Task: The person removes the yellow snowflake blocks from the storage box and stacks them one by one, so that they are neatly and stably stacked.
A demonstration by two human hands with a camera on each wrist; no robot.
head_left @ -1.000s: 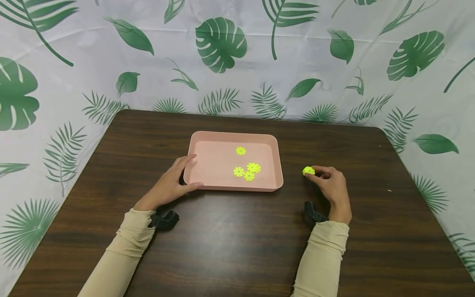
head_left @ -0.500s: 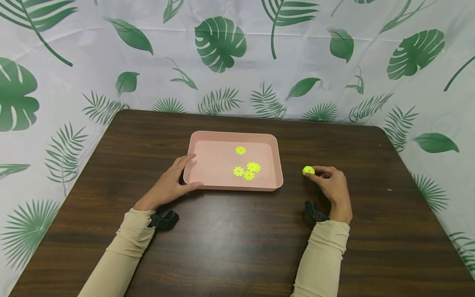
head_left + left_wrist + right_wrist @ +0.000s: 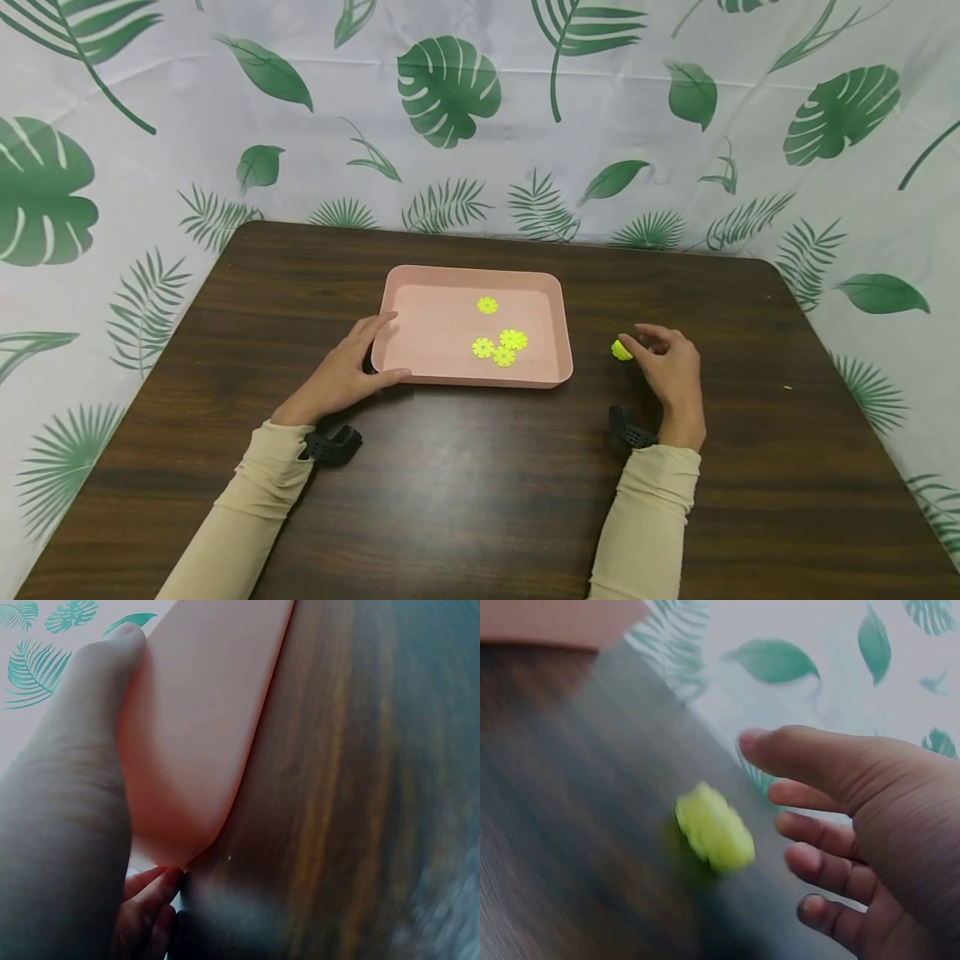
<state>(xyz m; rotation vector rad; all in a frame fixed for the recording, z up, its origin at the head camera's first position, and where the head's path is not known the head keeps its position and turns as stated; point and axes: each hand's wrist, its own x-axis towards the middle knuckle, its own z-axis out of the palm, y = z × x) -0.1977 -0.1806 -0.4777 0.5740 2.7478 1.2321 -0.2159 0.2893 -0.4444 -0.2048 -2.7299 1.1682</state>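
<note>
A shallow pink tray [image 3: 427, 325] lies left of the table's middle. My left hand [image 3: 337, 371] grips its near left corner, thumb over the front rim, fingers along the left side. The left wrist view has the thumb against the tray wall [image 3: 202, 712]. Several yellow-green notched discs [image 3: 504, 357] lie inside, most clustered at the right and one farther back. Right of the tray, a small stack of the same discs [image 3: 714, 829] sits on the wood. My right hand [image 3: 671, 371] is beside it, and the right wrist view shows its fingers parted and apart from the stack.
The dark wooden table [image 3: 465, 492] ends at the back against a white cloth [image 3: 330, 125] printed with green leaves. A tiny pale speck [image 3: 787, 387] lies on the wood at right. Black wrist mounts [image 3: 333, 446] sit below both hands.
My right hand has let go of the disc stack and its fingers have spread, the index lifting away. The stack stays at about the same spot. The left hand and tray have not moved.
</note>
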